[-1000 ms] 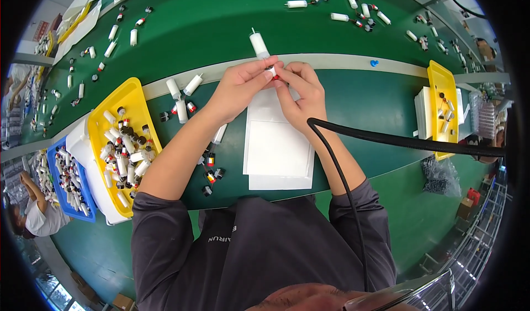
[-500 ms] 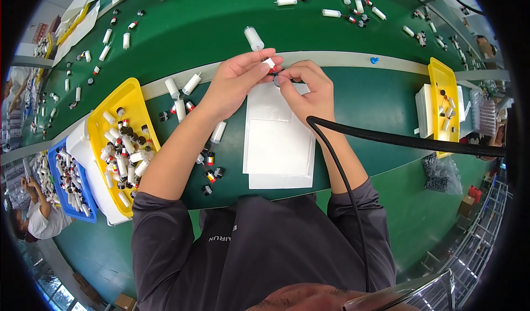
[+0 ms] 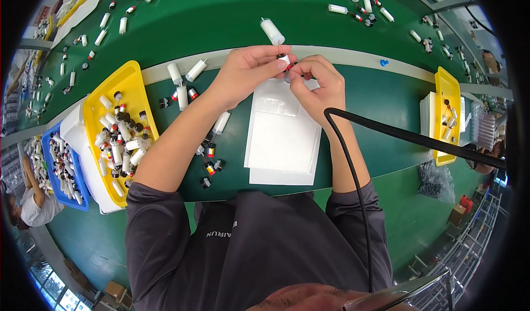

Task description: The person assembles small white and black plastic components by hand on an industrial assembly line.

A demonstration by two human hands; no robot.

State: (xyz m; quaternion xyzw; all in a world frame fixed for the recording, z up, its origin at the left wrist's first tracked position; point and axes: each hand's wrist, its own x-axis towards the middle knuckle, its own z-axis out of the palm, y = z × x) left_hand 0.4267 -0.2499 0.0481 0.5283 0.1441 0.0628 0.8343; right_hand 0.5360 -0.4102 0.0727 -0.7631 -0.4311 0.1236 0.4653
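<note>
A white cylinder (image 3: 271, 31) with a clear end stands out beyond my fingers, and a thin stem joins it to a small black, white and red part (image 3: 284, 61). My left hand (image 3: 248, 72) is closed in a pinch on that small part. Fingers closed, my right hand (image 3: 320, 87) pinches a grey round cap (image 3: 287, 77) at the part's near end; the fingertips partly hide it. White sheets in a clear sleeve (image 3: 282, 142) lie on the table below both hands. Beside my left forearm are loose white cylinders (image 3: 183, 97) and small red-and-black parts (image 3: 210, 168).
To the left stand a yellow tray (image 3: 134, 70) and a blue tray (image 3: 83, 186) full of similar parts. Another yellow tray (image 3: 439, 79) is at right. A black cable (image 3: 397, 133) crosses above my right forearm. More parts lie on the green surface (image 3: 210, 18) beyond the pale rail.
Both hands and the held piece have shifted slightly right in view; the cylinder tilts more. The hand at the far edge has left view. A cylinder at far left now lies plainly visible.
</note>
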